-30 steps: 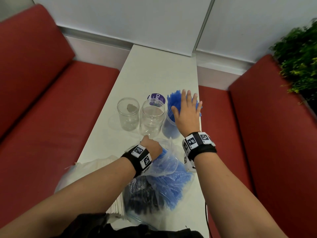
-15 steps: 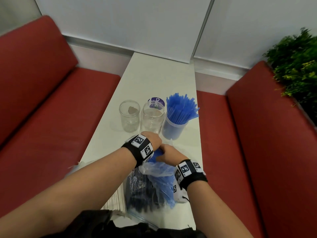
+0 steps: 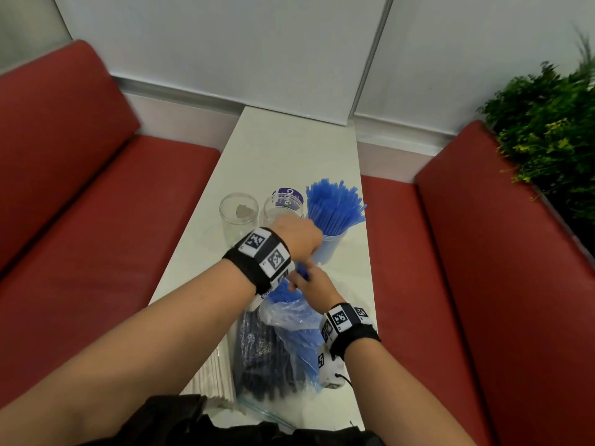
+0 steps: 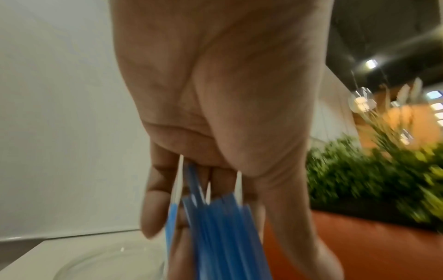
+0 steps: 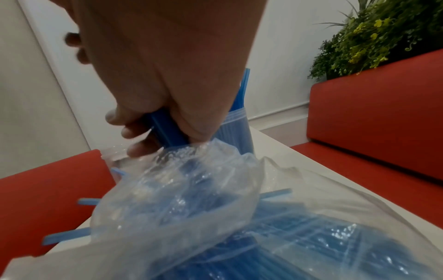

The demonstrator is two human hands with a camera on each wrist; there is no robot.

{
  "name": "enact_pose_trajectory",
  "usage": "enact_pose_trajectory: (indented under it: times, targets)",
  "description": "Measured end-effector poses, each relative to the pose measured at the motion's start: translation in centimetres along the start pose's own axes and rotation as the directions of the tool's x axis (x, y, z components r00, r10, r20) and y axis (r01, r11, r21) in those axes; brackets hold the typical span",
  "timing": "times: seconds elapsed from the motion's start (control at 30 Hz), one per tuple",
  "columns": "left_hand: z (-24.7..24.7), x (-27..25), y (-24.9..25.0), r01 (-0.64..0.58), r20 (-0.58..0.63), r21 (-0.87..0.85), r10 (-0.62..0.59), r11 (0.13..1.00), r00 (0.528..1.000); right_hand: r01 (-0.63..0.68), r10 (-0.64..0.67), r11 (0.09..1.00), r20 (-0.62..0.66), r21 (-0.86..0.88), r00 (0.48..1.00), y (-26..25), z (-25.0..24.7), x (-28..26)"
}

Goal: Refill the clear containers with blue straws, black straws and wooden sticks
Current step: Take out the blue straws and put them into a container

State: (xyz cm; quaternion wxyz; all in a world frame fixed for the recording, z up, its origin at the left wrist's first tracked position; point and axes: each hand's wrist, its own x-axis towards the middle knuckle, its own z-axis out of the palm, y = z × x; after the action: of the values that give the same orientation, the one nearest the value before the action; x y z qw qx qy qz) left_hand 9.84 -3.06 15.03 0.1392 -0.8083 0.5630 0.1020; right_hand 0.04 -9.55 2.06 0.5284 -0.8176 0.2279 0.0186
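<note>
Since half a second ago your left hand (image 3: 297, 235) has lifted away from the bag mouth and now hangs in front of the middle jar, and your right hand (image 3: 314, 284) has come up with it. Your left fingers (image 4: 153, 206) are curled round a bunch of blue straws (image 4: 215, 227), seen clearly from the left wrist though that view is smeared with motion. Your right hand is clamped on more blue straws (image 5: 165, 128) just above the crumpled mouth of the clear plastic bag (image 5: 182, 189), thumb and fingers wrapped tight.

Out from there: the bag of blue straws (image 3: 301, 336) lies on the white table (image 3: 289, 149) under your right wrist, with loose straws poking out at its sides in the right wrist view. Just left of it sits a bag of black straws (image 3: 257, 355), and left again the pale wooden sticks (image 3: 212, 378), their near ends cut off by your left forearm.

Beyond your hands stand three clear containers in a row. The left jar (image 3: 239, 217) has only a small grey scrap at its bottom. The middle jar (image 3: 283, 207) is half hidden behind your left hand, so its contents are hard to judge. The right container (image 3: 331, 249) is packed with upright blue straws that fan out at the top. A purple round label (image 3: 288, 194) lies behind the middle jar; its lettering cannot be read.

Red benches (image 3: 96, 175) flank the table, and a green plant (image 3: 547, 123) fills the far right.
</note>
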Motion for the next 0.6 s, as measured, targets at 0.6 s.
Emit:
enact_pose_trajectory:
  times: [0.6]
  targets:
    - [0.0,-0.7,-4.2,-0.241,-0.119,-0.955,-0.516,-0.175,0.848,0.368,-0.178,0.79,-0.391,0.49,0.903,-11.3,-6.1,-0.6]
